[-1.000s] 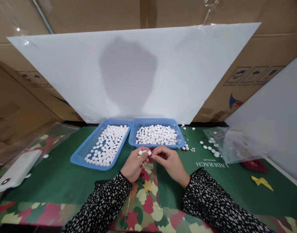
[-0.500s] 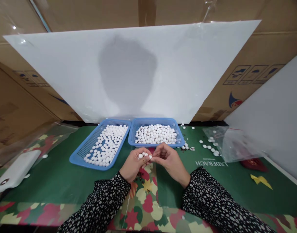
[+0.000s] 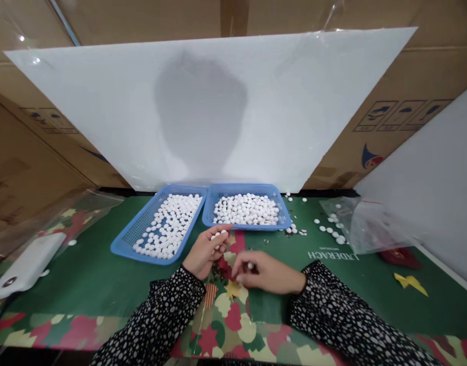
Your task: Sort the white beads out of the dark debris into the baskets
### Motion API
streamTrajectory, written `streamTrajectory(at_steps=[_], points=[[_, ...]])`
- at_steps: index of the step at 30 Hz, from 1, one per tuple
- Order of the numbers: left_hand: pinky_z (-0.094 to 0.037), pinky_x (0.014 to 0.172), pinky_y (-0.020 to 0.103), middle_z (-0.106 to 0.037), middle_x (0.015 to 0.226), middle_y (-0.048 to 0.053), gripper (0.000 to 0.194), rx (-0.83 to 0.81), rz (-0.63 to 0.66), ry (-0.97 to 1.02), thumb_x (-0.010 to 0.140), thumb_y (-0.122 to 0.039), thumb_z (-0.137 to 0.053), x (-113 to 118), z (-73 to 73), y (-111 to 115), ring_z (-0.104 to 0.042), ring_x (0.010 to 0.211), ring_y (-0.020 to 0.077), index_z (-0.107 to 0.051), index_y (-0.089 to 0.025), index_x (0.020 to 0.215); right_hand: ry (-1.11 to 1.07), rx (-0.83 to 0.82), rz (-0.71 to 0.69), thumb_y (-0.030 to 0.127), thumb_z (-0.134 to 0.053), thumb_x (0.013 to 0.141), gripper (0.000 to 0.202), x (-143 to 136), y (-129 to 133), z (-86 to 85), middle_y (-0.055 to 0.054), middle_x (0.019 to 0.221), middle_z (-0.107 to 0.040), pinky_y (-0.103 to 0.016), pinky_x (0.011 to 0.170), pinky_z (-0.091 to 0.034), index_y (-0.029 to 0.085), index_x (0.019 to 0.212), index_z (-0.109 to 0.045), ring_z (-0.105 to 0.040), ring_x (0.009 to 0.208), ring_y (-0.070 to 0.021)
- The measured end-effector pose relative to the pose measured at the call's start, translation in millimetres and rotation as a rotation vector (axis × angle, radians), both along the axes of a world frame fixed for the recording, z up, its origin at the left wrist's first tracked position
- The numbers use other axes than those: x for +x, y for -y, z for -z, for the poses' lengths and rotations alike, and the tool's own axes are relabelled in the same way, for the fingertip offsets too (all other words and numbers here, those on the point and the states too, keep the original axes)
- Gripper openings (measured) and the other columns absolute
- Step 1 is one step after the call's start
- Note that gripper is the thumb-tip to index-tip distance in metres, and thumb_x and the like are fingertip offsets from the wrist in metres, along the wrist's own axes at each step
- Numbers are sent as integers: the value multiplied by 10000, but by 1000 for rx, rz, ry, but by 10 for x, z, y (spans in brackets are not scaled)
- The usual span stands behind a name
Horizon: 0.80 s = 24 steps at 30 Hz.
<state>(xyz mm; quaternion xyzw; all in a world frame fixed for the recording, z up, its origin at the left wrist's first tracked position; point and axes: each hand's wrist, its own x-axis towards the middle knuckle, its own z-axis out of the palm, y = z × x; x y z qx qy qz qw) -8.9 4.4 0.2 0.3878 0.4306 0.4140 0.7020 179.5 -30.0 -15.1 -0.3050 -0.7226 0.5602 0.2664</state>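
Both hands work low over the middle of the surface. Left hand (image 3: 203, 250) is cupped, palm up, with its fingers curled around a small cluster of white beads (image 3: 217, 235) lying against the fingertips. Right hand (image 3: 264, 273) lies lower and nearer the person, knuckles up, with thumb and forefinger pinched on what appears to be a single white bead (image 3: 250, 265); the hand is blurred, so the grip cannot be read exactly. The two hands are near each other but not touching.

Just beyond the left hand stand two blue mesh trays. The left tray (image 3: 131, 243) is set at an angle and holds a loose layer of the same white beads. The right tray (image 3: 210, 216) sits square to the person and is more densely filled. The trays touch at their adjacent corners.

To the right of the trays, scattered beads (image 3: 328, 229) lie on the green mat (image 3: 96, 274), close to a clear plastic bag (image 3: 365, 229). A yellow paper scrap (image 3: 411, 285) lies further right. The near part of the surface is covered by a leaf-patterned sheet (image 3: 233, 320).

At the far left edge lies a white device (image 3: 25, 264). A white board (image 3: 203, 107) leans against cardboard boxes (image 3: 428, 66) behind the trays.
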Motion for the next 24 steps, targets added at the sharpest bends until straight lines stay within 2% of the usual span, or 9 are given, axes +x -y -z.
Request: streamTrajectory(at_steps=[2,4,8,10,14,16,20,24], points=[[-129,362,137,-564,681,-5,415,-19,10,20,711,-317,-767,0,1,-7,-375,473,23,-655,-124,1061,121,191,-103,256,-705,815,101,-34,35,37,-2,803,-599,-254,661,-435,199,897,-686,-545,706,-133],[-156,364,135,-572,704,7,382,-20,26,36,741,-326,-740,5,6,-9,-400,497,31,-664,-115,1050,180,317,-160,250,-692,834,67,-78,60,76,-17,826,-600,-255,700,-449,195,870,-706,-566,760,-146],[-183,375,132,-601,779,39,374,15,77,53,761,-315,-734,7,14,1,-417,545,38,-659,-104,1061,198,429,-167,179,-617,881,106,-107,71,73,-32,823,-624,-267,763,-456,180,817,-702,-581,804,-157],[-178,379,132,-618,818,50,378,35,106,66,757,-312,-746,4,20,7,-411,548,36,-643,-118,1064,147,402,-66,197,-634,872,81,-78,52,25,-19,803,-632,-264,732,-449,188,820,-695,-576,775,-152],[-171,381,136,-600,758,20,261,57,106,64,757,-320,-750,2,46,17,-387,519,30,-615,-135,882,-3,275,390,260,-630,881,82,-7,-23,-65,-4,816,-643,-259,633,-400,205,836,-671,-532,690,-140],[-169,382,140,-591,732,11,251,58,123,56,756,-322,-751,7,56,24,-376,508,30,-602,-139,840,-69,230,514,262,-633,875,79,4,-56,-75,-9,852,-653,-261,624,-385,201,833,-663,-523,689,-141],[-142,381,154,-568,658,-5,262,49,170,64,742,-336,-762,23,56,47,-345,477,29,-602,-138,806,-130,162,526,261,-640,862,86,-22,-67,-58,-12,855,-665,-259,607,-372,190,816,-654,-511,670,-140],[-117,384,164,-547,616,-17,282,42,174,59,722,-353,-774,41,51,65,-313,452,23,-619,-132,804,-140,167,541,263,-641,857,92,-54,-50,-63,-5,819,-650,-251,588,-360,188,806,-652,-485,639,-133]])
